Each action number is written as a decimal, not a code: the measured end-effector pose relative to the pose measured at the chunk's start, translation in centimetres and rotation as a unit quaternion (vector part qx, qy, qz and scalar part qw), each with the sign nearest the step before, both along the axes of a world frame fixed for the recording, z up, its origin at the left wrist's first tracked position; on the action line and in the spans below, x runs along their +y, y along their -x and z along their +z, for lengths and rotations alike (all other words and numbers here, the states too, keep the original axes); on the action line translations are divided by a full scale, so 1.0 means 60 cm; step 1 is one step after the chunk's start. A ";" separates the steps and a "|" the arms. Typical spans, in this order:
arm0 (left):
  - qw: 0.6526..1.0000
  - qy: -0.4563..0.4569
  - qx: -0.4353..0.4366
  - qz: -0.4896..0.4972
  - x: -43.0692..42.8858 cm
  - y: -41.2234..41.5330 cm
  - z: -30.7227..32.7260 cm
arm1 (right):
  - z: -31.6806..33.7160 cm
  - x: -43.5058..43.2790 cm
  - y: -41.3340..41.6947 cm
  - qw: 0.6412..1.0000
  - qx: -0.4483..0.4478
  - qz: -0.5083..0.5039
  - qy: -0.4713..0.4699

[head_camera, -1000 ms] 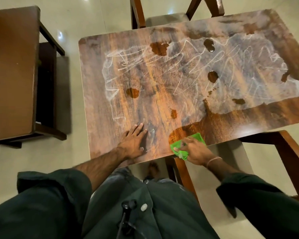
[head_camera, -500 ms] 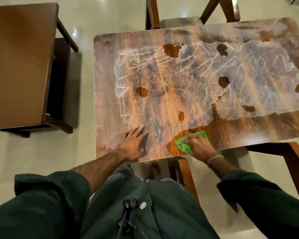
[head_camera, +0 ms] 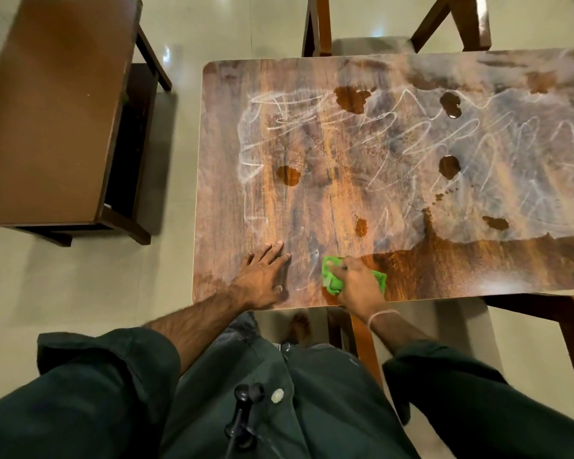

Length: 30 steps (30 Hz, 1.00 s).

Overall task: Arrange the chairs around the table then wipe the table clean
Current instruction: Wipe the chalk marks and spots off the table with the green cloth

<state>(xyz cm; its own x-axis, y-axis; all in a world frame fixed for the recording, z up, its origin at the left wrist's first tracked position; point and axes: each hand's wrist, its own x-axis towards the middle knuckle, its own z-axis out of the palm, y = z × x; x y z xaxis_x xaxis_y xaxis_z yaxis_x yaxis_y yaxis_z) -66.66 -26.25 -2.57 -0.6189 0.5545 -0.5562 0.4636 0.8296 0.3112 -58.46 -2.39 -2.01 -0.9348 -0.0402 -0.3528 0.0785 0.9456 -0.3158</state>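
Right hand (head_camera: 357, 282) presses green cloth (head_camera: 332, 279) — left hand (head_camera: 262, 276) flat on table (head_camera: 312, 200)

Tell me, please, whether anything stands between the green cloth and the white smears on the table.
Nothing solid does. The right hand holds the green cloth at the table's near edge; ahead lie only white smears and wet patches. The left hand rests flat to its left.

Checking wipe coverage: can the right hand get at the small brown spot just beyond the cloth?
Probably yes. The right hand holds the green cloth on the table; the brown spot lies just beyond it, with nothing standing between.
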 end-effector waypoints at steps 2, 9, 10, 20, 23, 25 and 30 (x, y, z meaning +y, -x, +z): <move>1.000 -0.001 0.002 0.001 -0.002 0.000 0.001 | 0.004 0.009 -0.016 0.993 -0.024 0.115 0.034; 1.000 0.004 -0.008 0.005 -0.004 -0.003 0.002 | 0.008 0.021 0.022 1.000 -0.006 -0.011 -0.015; 1.000 0.000 -0.010 0.008 -0.004 -0.004 0.003 | 0.003 -0.003 0.019 1.000 -0.003 -0.003 -0.008; 1.000 0.002 -0.007 0.013 -0.009 -0.006 0.010 | 0.008 0.009 0.030 0.999 -0.024 0.020 -0.007; 1.000 -0.002 -0.009 0.013 -0.011 -0.008 0.007 | -0.003 -0.038 0.016 0.991 -0.028 0.130 0.003; 1.000 0.001 -0.013 0.012 -0.014 -0.007 0.008 | -0.001 -0.013 0.008 0.975 -0.063 0.211 0.036; 1.000 0.003 -0.011 0.016 -0.020 -0.009 0.009 | 0.007 0.017 0.040 0.998 -0.041 0.042 -0.005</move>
<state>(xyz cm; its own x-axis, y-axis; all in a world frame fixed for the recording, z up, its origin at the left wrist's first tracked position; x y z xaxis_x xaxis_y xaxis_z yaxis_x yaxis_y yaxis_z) -66.12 -27.43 -2.05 -0.6245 0.5309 -0.5728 0.4292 0.8460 0.3163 -60.87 -1.34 -1.57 -0.8965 -0.1126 -0.4284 0.0245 0.9531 -0.3017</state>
